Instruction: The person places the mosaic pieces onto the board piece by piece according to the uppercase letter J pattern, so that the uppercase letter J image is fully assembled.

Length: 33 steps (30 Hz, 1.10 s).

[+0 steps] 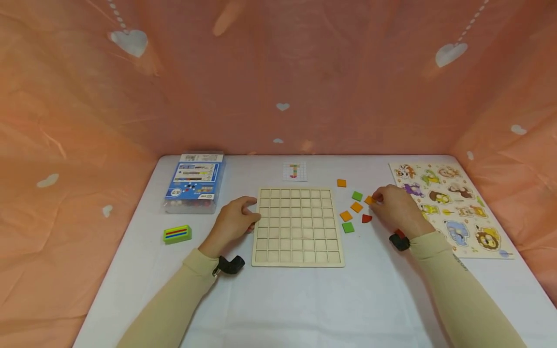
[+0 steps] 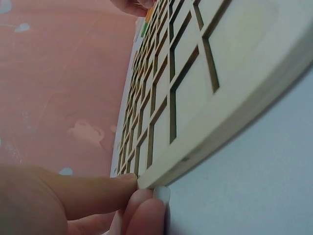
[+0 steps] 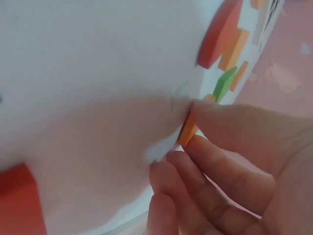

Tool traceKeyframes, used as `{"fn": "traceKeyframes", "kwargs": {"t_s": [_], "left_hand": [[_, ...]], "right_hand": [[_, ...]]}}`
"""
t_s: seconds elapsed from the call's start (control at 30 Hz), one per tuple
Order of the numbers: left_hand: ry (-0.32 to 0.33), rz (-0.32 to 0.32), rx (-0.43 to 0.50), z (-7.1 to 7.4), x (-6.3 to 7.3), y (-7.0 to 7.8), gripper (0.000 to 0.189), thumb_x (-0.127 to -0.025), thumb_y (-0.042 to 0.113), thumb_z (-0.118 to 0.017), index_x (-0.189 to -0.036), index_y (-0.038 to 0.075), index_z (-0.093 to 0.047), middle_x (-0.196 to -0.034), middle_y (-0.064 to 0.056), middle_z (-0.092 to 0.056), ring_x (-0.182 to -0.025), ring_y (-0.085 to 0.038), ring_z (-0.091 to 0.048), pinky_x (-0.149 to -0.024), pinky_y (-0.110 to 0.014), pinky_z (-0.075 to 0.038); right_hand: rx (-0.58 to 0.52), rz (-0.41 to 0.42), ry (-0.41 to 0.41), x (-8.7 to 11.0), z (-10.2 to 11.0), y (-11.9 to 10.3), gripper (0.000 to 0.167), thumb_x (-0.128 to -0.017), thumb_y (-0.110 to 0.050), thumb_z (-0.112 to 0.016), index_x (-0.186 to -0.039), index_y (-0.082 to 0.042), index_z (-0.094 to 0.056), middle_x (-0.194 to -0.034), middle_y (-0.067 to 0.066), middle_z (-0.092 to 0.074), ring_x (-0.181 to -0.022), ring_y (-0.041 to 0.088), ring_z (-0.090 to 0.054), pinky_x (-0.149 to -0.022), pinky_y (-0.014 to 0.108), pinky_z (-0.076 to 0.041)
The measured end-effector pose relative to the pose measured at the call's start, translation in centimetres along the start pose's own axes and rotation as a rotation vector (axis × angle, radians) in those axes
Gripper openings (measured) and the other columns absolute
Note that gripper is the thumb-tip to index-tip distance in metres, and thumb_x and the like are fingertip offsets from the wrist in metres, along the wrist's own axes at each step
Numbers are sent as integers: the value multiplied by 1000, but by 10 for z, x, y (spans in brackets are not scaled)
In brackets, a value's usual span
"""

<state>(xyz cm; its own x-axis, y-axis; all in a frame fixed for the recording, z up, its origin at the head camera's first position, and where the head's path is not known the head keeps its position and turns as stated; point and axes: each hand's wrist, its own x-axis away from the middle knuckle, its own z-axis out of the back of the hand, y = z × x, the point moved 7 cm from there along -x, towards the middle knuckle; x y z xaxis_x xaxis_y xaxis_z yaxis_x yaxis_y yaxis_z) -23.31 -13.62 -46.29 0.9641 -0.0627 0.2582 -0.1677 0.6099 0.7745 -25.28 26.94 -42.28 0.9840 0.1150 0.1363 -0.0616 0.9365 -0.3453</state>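
A pale wooden grid board [image 1: 297, 226] lies flat on the white table. At its left edge, my left hand [image 1: 237, 217] holds the rim; the left wrist view has the thumb at the rim and curled fingertips [image 2: 146, 213] against the side. To the right of the board, my right hand [image 1: 393, 208] pinches an orange square tile [image 3: 189, 129] between thumb and index finger, low over the table. Near that hand lie a red quarter-round piece [image 1: 367, 219], a green tile [image 1: 357, 195], another green tile [image 1: 348, 227] and several orange tiles [image 1: 345, 216].
Behind the board lies a small pattern card [image 1: 294, 171] with a coloured hook shape. An animal puzzle board [image 1: 452, 208] occupies the right side. On the left stand a blue-labelled clear box [image 1: 194, 181] and a green striped block [image 1: 177, 234]. Pink cloth [image 1: 278, 72] hangs behind the table.
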Motion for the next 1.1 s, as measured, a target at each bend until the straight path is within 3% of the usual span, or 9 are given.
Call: {"fn": "traceKeyframes", "kwargs": {"t_s": [0.2,0.43,0.57,0.73,1.1], "left_hand": [[-10,7,-15,1,0,-1,52,-99,19,-75,-149,11,-60,-90,-5,-74,-67,-14,-69,-71,-27,-53],[-27,3,-41,3,-1,-2,58,-96,23,-78,-149,12,-59,-89,-3,-75,-69,-14,-69,-77,-28,-52],[-23,1,-29,3,1,0,58,-95,20,-78,-149,11,-60,-87,-4,-74,-69,-14,-69,-76,-28,-52],[-17,9,-18,4,2,1,57,-95,19,-79,-148,11,-60,-86,-4,-74,-68,-15,-68,-76,-29,-51],[-31,25,47,2,0,-2,56,-93,16,-80,-146,11,-61,-87,-6,-74,-68,-15,-68,-71,-27,-55]], "right_hand": [[-49,-17,8,3,3,-6,31,-100,-21,-71,-119,4,-74,-112,24,-74,-98,37,-67,-86,53,-59],[-166,45,18,-8,-2,-50,31,-100,-20,-74,-121,2,-74,-109,19,-73,-77,25,-68,-67,33,-55],[-186,90,15,-18,-14,-79,29,-102,-19,-72,-123,0,-75,-121,20,-73,-89,28,-69,-77,39,-60],[-179,166,18,-30,-29,-117,27,-101,-20,-73,-120,-3,-77,-119,15,-75,-102,30,-71,-92,47,-60],[-101,303,-23,-43,-55,-182,27,-101,-26,-79,-119,-6,-79,-121,11,-76,-106,27,-72,-94,44,-62]]}}
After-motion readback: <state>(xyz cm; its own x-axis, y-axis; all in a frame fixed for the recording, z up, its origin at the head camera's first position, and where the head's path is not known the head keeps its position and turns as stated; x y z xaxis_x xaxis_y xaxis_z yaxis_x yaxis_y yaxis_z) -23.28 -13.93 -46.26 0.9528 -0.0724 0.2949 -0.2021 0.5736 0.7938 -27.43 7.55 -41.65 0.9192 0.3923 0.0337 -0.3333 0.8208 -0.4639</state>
